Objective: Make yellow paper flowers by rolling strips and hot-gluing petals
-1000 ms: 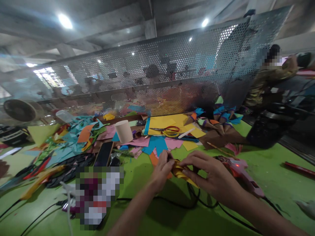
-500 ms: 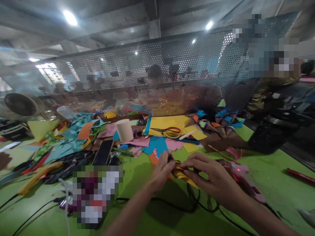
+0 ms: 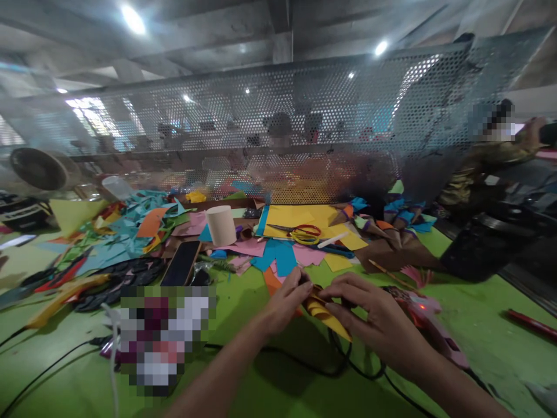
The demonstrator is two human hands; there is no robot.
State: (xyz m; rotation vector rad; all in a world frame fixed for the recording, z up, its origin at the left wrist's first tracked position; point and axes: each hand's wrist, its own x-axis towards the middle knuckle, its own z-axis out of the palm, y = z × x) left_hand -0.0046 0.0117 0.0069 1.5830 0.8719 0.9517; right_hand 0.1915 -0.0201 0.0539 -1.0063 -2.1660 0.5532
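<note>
Between my two hands is a curled piece of yellow paper (image 3: 327,316), layered and rolled, held above the green table. My left hand (image 3: 285,302) pinches its upper left edge, fingers closed. From the other side my right hand (image 3: 365,302) grips the paper's upper right edge between thumb and fingers. A pink glue gun (image 3: 430,325) with a lit red light lies to the right of my right hand. Blue paper strips (image 3: 278,255) and an orange paper piece (image 3: 272,282) lie just beyond my left hand. The paper's inner end is hidden by my fingers.
Yellow sheets with scissors (image 3: 304,233) on them lie ahead, near a cream paper roll (image 3: 221,225). A phone (image 3: 180,264) and a yellow-handled tool (image 3: 65,299) are at left. Black cable (image 3: 304,366) loops below my hands. A perforated metal screen (image 3: 243,128) stands behind.
The view has shifted slightly. My hands stay on the yellow paper, whose lower edge now hangs a little lower and shows its curled layers more clearly.
</note>
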